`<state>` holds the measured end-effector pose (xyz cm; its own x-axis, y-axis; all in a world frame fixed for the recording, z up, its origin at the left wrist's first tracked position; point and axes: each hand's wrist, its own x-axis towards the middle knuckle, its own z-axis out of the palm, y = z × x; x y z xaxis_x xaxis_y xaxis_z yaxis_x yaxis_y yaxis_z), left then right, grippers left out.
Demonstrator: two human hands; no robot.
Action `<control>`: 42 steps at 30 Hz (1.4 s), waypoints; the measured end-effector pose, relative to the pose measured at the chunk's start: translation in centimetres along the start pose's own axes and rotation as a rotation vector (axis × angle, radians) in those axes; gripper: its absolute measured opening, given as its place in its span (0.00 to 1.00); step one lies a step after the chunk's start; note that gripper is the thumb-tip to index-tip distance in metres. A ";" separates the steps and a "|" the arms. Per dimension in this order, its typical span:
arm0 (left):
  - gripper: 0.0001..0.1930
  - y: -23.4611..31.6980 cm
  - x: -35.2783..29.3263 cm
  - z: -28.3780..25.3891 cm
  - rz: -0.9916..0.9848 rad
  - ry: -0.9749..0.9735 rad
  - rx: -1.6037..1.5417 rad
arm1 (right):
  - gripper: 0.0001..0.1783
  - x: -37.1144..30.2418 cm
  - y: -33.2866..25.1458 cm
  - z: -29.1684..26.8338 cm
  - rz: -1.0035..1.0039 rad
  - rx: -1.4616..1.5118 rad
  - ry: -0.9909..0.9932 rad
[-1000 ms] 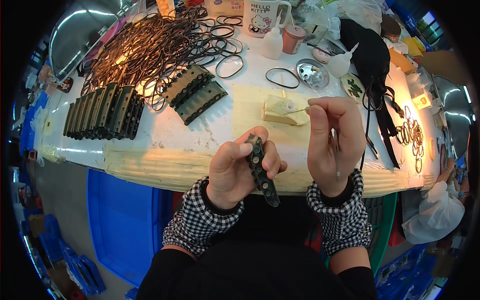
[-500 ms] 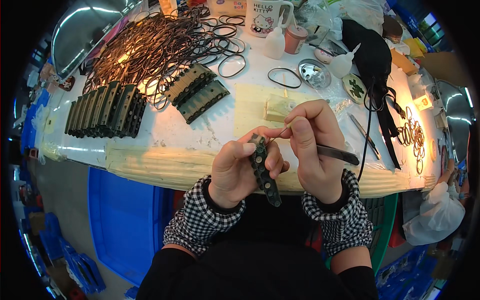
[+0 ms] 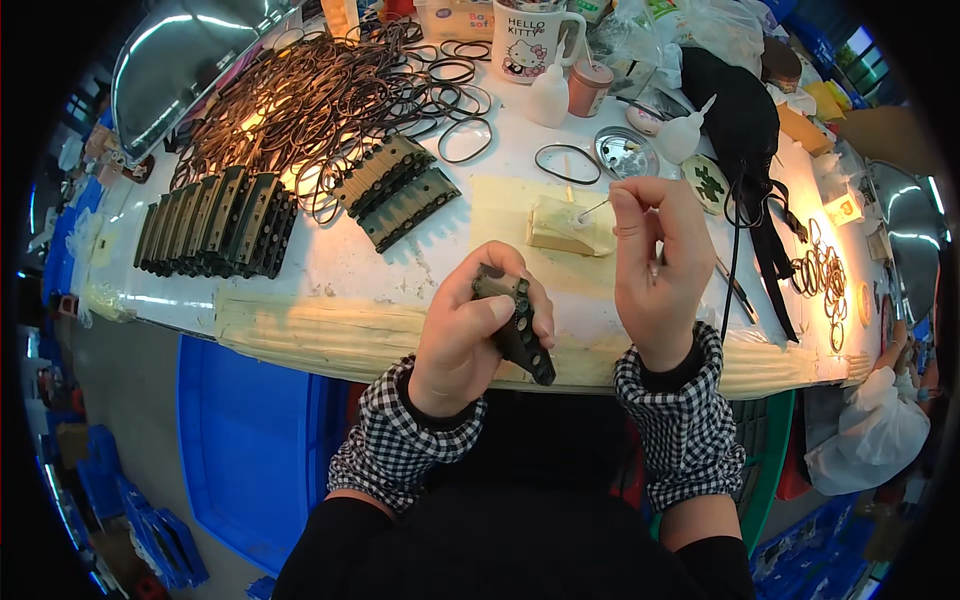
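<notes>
My left hand (image 3: 470, 330) is closed around a narrow dark green part (image 3: 522, 335) with a row of round spots along its face, held slanting above the table's near edge. Its upper end lies between thumb and fingers. To the right, my right hand (image 3: 660, 265) is raised and pinches a thin needle-like tool (image 3: 597, 209) between thumb and fingertips. That tool's tip is at a small pale dab on top of a yellowish wrapped block (image 3: 565, 230). How much of the tool lies inside the hand is hidden.
Similar green parts stand in a row (image 3: 215, 225) at the left, with more (image 3: 400, 195) lying nearer the middle. Behind them spreads a heap of dark rubber bands (image 3: 330, 100). A mug (image 3: 525, 45), squeeze bottles (image 3: 548, 95), a round metal dish (image 3: 627, 152) and a black bag (image 3: 735, 120) stand farther back.
My right hand has moved up and away from the green part, bringing the tool's tip to the block. The green part has tilted in my left hand, and a dark handle no longer shows.
</notes>
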<state>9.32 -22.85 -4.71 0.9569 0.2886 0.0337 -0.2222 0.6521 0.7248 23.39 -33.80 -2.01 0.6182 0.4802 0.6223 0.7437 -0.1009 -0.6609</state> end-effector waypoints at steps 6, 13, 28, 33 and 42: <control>0.15 0.3 -0.5 0.4 0.451 0.160 0.677 | 0.04 -0.4 -0.1 0.1 -0.116 -0.145 0.033; 0.17 -0.4 -0.6 0.5 0.668 0.174 1.055 | 0.07 -1.8 -3.3 -0.8 0.062 0.524 -0.098; 0.20 -0.9 -0.2 0.4 0.796 0.224 1.138 | 0.14 -2.0 -4.2 -1.2 0.143 0.433 -0.300; 0.20 -0.8 -0.3 0.5 0.785 0.231 1.146 | 0.14 -2.0 -4.3 -1.2 0.124 0.400 -0.291; 0.19 -1.0 -0.4 0.4 0.770 0.247 1.135 | 0.10 -2.0 -3.9 -1.0 0.110 0.431 -0.239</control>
<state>9.29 -23.93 -5.16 0.5809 0.5030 0.6399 -0.2869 -0.6092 0.7393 19.46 -35.25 -0.25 0.5737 0.6784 0.4590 0.4733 0.1828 -0.8617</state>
